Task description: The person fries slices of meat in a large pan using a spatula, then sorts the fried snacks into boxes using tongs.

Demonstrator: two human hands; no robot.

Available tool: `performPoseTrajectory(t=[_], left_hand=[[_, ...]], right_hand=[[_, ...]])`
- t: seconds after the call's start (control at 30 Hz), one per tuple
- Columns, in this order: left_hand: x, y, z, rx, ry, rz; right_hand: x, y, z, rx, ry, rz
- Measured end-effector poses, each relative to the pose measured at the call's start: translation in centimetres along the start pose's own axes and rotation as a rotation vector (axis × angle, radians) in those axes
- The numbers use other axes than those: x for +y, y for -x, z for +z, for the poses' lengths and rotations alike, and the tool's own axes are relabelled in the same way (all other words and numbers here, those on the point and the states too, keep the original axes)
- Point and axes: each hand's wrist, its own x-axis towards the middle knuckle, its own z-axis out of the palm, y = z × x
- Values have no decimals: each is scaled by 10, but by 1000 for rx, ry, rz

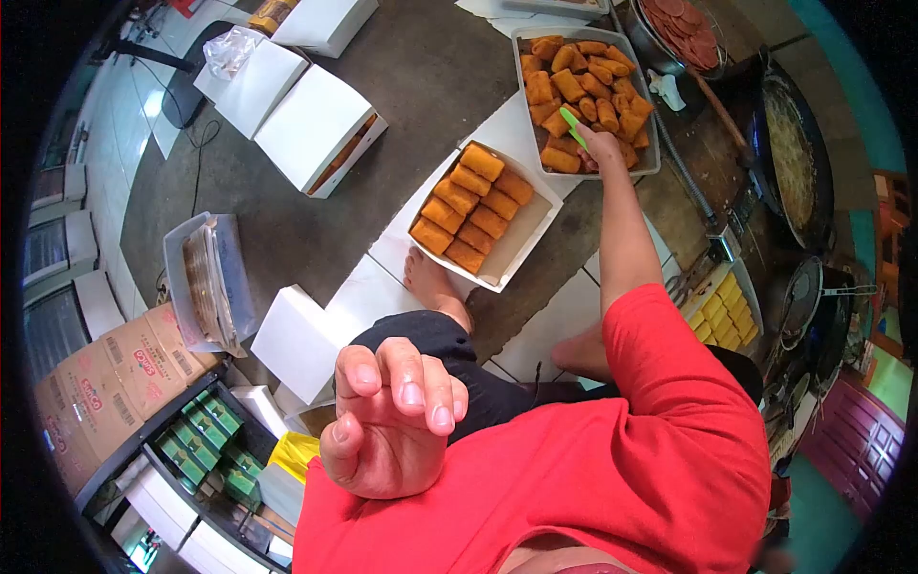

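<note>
My right hand [601,150] grips bright green tongs [572,122] over a clear plastic tub [654,161] piled with golden-brown fried rolls [574,88]. Below and left of that tub stands an open white box [524,251], with fried rolls [457,197] set in rows. A bare strip shows along the box's right side. Raised in front of my chest is my left hand [392,421], with loosely curled fingers, the thumb apart and nothing in it.
White boxes [311,129] stand at upper left, one showing fried food. A plastic container [229,277] and a closed white box [298,344] lie left. On the right are a wok of oil [792,158], a pan of pink slices [681,29] and a tray of yellow pieces [725,311].
</note>
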Motion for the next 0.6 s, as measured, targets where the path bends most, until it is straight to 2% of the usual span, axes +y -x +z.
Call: performPoseTrajectory(t=[0.07,0.2,0.3,0.43,0.47,0.5,0.6], left_hand=[[-1,0,0,-20,-8,-17],[-2,4,2,-31,-25,-17],[2,11,0,-56,-11,16],[9,19,-4,-109,6,35],[9,22,-5,-113,13,36],[10,24,-6,-119,20,37],[11,29,-8,-132,38,32]], right_hand=[[-2,-1,6,-27,-36,13],[23,-11,8,-71,-171,-184],[27,40,-10,-139,-109,-324],[60,126,-3,-265,30,-350],[71,142,2,-297,142,-289],[90,147,13,-319,209,-324],[100,190,41,-395,280,-181]])
